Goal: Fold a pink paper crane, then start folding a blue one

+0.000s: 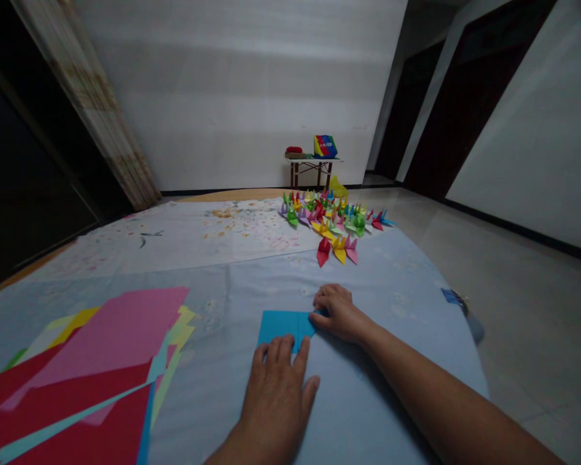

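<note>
A blue sheet of paper (pixel 285 323) lies on the pale blue tablecloth (pixel 223 387) in front of me. My left hand (pixel 277 387) rests palm down over its near edge, the fingers apart and pressing lightly on the paper. At the sheet's right end, my right hand (pixel 336 313) has its fingers curled, with the thumb and fingertips closed at the paper's corner. That corner is partly hidden beneath the fingers.
A pile of coloured paper (pixel 111 336) covers the table's left side. Many folded paper cranes (pixel 319 213) stand at the far right, three of them (pixel 339 249) nearer. A small side table (pixel 314 160) stands by the wall.
</note>
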Demonstrator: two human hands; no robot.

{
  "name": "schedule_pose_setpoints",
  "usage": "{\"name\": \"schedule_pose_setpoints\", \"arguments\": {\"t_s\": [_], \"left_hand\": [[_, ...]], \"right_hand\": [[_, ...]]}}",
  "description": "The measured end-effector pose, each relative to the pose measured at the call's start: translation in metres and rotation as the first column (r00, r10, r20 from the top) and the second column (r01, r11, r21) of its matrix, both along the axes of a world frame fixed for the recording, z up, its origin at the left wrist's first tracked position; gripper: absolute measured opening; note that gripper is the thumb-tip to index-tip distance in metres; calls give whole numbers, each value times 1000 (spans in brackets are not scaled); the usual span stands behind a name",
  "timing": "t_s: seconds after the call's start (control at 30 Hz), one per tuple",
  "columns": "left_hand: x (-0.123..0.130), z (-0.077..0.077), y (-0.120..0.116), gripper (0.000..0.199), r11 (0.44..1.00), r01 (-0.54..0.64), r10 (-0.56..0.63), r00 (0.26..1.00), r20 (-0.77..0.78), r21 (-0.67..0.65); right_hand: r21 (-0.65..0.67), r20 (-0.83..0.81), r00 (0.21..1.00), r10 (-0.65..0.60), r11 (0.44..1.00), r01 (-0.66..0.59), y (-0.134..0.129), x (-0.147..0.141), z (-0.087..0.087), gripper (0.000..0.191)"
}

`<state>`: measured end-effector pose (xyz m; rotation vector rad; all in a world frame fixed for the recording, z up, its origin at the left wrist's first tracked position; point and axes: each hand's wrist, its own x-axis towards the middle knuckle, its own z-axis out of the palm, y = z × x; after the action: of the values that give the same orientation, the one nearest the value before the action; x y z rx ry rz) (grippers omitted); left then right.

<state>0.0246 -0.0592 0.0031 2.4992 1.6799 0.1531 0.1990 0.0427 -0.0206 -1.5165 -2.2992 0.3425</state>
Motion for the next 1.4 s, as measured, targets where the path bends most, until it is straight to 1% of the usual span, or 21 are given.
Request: {"name": "schedule_pose_setpoints", "arguments": {"t_s": [0.2,0.3,0.4,0.6,0.67,0.83,0.9,1.0,1.13,1.2,1.27,1.33,1.4], "left_hand": [[-2,3,4,46,998,36,-36,999,8,-53],[-4,4,6,44,997,40,-37,998,49,-70],[-4,7,9,41,996,49,-43,995,95,-69],[-5,12,19,36,993,107,-100,985,138,-42],[-6,13,21,35,992,125,-120,983,139,-28],[-10,12,22,36,985,172,-169,982,84,-28],[-12,11,21,38,981,190,-187,980,68,-38],[-14,11,22,38,978,199,-195,979,60,-64],[-15,14,23,38,976,207,-203,977,70,-64],[-16,14,23,37,975,213,-209,975,71,-60],[-16,14,23,37,975,215,-211,975,67,-56],[-16,14,23,37,975,217,-214,975,64,-51],[-15,14,23,37,976,215,-212,975,61,-43]], "right_hand": [[9,2,1000,-1,1000,1,0,0,0,18],[9,4,1000,-9,1000,9,-1,-1,1,19],[-3,12,1000,-22,1000,22,-1,-2,3,18],[-22,37,997,-75,997,76,-6,-5,7,18],[-2,45,994,-95,995,95,-11,-7,9,22],[70,120,987,-105,993,97,-23,-14,9,49],[77,158,980,-119,991,108,-26,-15,7,55],[84,198,963,-181,982,167,-26,-10,3,57],[107,218,934,-281,959,263,-19,9,-3,53],[110,217,919,-329,944,312,-15,21,-4,51],[133,188,916,-354,933,333,-13,28,-2,51],[186,130,926,-355,926,329,-14,28,1,51],[232,65,939,-339,920,316,-17,21,5,50]]}}
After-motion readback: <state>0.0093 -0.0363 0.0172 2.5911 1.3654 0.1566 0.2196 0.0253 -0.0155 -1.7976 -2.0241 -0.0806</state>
